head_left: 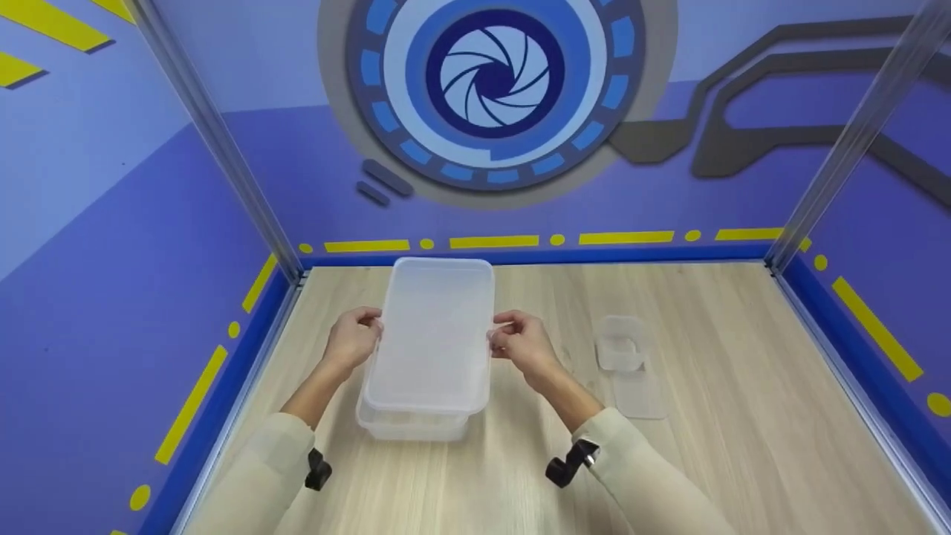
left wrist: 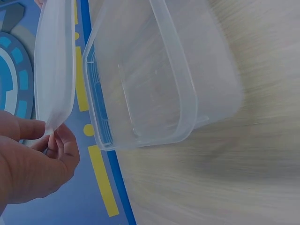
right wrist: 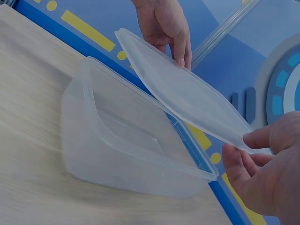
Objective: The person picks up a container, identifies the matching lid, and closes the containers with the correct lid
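Observation:
A translucent rectangular lid (head_left: 435,334) is held above a clear plastic food container (head_left: 416,427), covering most of it in the head view. My left hand (head_left: 354,339) pinches the lid's left edge between thumb and fingers. On the opposite edge, my right hand (head_left: 525,342) pinches it the same way. Both wrist views show a gap between the lid (right wrist: 183,89) and the rim of the container (right wrist: 126,154), which stands upright on the table. Nothing can be made out inside the container (left wrist: 145,84).
To the right on the wooden table (head_left: 743,386) stands a small clear container (head_left: 619,343). A small flat lid (head_left: 640,395) lies just in front of it. Blue printed panels (head_left: 520,215) wall the table at the back and both sides.

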Demonstrator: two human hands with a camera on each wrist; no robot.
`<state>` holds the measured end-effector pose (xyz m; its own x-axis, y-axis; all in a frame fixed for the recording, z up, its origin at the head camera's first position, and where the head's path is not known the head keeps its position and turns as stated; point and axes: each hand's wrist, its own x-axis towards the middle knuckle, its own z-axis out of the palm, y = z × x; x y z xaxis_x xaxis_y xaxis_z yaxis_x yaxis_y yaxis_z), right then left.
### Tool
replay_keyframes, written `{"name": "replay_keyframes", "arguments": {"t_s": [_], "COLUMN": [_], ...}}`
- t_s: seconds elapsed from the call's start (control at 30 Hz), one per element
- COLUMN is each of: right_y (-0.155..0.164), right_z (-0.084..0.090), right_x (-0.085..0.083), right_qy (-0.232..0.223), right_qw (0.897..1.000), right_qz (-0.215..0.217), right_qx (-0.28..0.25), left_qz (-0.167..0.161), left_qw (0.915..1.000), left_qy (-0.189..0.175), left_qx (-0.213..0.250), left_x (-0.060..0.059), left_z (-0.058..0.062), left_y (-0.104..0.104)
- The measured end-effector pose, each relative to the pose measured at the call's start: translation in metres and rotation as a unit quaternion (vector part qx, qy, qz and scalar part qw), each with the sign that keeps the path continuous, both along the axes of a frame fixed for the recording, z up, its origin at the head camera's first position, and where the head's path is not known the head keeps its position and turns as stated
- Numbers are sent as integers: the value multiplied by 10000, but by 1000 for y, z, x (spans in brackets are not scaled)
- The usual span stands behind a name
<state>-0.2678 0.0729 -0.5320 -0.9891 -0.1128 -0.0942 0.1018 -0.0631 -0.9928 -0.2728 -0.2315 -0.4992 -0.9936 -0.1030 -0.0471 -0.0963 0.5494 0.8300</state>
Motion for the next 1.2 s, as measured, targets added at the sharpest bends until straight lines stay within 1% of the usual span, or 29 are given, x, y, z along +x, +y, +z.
{"name": "replay_keyframes", "arguments": {"t_s": [0.3,0.53,0.67,0.83,1.2], "right_y": [-7,-13,-16,-19,-22], "right_z": [-2,-1,-1,-3,-5], "right_x": [1,4,4,4,5], "right_qy": [-2,19,30,-27,-20], "right_qw": [9999,9997,9996,9997,9994], "right_qz": [112,218,263,235,333], "right_qx": [-117,-95,-102,-111,-35], "left_qz": [-16,-5,60,91,91], "left_qw": [10000,10000,9999,9996,9988], "left_qy": [85,9,-5,-66,-206], "left_qx": [-11,-79,-160,-265,-431], "left_x": [4,8,8,8,11], "left_z": [-2,-6,-7,-9,-18], "left_y": [-7,-13,-15,-16,-19]}}
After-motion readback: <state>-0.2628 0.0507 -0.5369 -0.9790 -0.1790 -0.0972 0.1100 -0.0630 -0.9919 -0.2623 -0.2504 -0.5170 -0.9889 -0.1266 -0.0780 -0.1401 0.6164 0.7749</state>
